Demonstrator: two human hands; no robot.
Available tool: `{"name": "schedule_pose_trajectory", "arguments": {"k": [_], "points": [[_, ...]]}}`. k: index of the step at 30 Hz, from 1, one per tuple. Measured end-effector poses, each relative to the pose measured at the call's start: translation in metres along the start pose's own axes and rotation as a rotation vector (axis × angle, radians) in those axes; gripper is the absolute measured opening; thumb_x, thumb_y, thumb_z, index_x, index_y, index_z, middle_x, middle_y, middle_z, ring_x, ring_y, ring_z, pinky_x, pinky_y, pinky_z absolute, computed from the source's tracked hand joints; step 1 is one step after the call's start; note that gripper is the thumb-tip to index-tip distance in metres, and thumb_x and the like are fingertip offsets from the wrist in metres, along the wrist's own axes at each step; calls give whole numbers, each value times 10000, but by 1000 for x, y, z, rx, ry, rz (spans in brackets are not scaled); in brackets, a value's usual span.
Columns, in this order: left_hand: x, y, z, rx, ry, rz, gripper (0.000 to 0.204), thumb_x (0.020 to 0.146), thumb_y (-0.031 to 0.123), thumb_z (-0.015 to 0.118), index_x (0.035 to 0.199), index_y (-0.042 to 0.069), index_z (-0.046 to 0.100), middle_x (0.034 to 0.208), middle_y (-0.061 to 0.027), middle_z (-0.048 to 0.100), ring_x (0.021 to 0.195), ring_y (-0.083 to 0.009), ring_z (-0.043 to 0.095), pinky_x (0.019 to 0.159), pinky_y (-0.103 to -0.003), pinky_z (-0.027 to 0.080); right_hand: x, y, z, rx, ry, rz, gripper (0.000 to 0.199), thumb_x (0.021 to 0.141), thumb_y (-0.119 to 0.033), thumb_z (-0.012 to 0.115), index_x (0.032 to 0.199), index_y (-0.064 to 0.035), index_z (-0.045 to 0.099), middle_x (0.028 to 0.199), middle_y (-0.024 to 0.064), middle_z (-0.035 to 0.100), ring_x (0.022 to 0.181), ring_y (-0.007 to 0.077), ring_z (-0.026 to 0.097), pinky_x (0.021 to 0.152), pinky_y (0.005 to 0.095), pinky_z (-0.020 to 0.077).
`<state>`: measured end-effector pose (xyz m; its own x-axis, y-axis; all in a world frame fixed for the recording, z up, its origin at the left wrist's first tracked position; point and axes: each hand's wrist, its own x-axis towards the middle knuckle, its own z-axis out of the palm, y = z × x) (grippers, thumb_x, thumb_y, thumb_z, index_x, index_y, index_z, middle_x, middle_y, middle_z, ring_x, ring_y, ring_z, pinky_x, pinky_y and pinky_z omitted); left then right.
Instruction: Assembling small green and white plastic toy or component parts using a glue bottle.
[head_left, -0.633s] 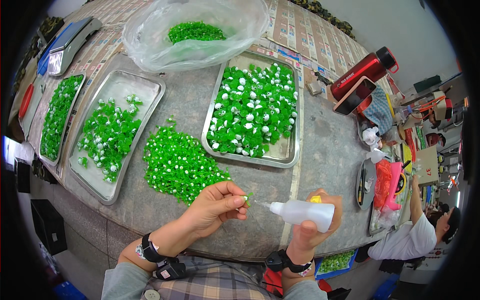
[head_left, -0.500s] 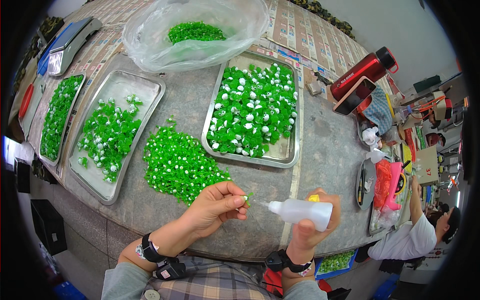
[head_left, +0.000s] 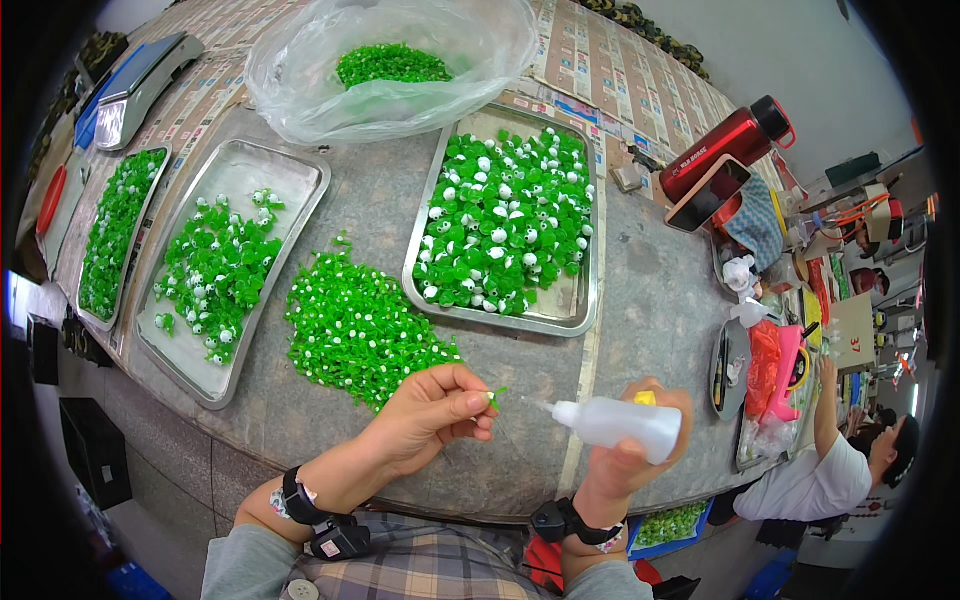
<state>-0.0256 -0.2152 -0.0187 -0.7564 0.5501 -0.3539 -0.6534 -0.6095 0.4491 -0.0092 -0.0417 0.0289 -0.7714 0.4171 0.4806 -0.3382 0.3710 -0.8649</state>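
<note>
Between thumb and fingertips, my left hand (head_left: pixel 430 415) pinches a small green-and-white plastic piece (head_left: pixel 493 397). My right hand (head_left: pixel 640 445) is wrapped round a translucent squeeze bottle (head_left: pixel 615 424), held on its side with its thin nozzle pointing left. A gap separates the nozzle tip from the small piece. A loose heap of green pieces with white dots (head_left: pixel 360 325) lies on the table just beyond my left hand. Farther off, a metal tray (head_left: pixel 585 315) holds green pieces with white ball heads.
Two more metal trays, one middle-left (head_left: pixel 235 165) and one far left (head_left: pixel 97 318), carry green pieces. A clear plastic bag (head_left: pixel 290 95) stands at the back. A red flask (head_left: pixel 715 155), a phone (head_left: pixel 708 192) and a scale (head_left: pixel 140 90) sit around. Another person (head_left: pixel 825 480) works at right.
My right hand has drawn the squeeze bottle slightly to the right, away from the small piece. My left hand stays nearly still.
</note>
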Motion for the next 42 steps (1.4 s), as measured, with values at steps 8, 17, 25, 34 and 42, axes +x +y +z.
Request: {"name": "schedule_pose_trajectory", "arguments": {"k": [8,17,25,34,42], "points": [[-2,-3,4,246,22,357,88,722,19,585,787,29,526,789,-85,536,700,-157,540,612,-278,486,-1,0,-2,-50,-9,11,642,612,-675,505,675,-57,342,599,20,325,509,105,334,430,220,273],[-1,-2,5,289,31,408,90,717,0,584,786,20,530,797,-87,530,715,-156,537,620,-285,488,-1,-2,1,-62,-55,18,648,604,-676,513,670,-50,358,617,22,348,512,109,356,436,222,288],[-1,-3,8,221,82,381,103,714,0,577,789,28,512,796,-77,531,703,-146,536,607,-276,473,29,5,-23,123,213,23,528,683,-477,582,878,-17,414,677,55,436,598,136,478,545,253,413],[-5,0,8,88,91,308,124,719,32,579,808,55,496,827,-57,539,687,-135,534,636,-267,450,64,100,-90,82,-51,461,359,734,-44,572,1056,24,430,963,95,546,910,137,506,783,250,388],[-1,0,7,47,73,283,102,740,18,555,825,45,508,811,-55,551,700,-137,543,652,-268,451,72,76,-90,-781,191,-195,396,683,-52,604,1043,6,448,1008,109,526,887,226,517,773,304,389]]}}
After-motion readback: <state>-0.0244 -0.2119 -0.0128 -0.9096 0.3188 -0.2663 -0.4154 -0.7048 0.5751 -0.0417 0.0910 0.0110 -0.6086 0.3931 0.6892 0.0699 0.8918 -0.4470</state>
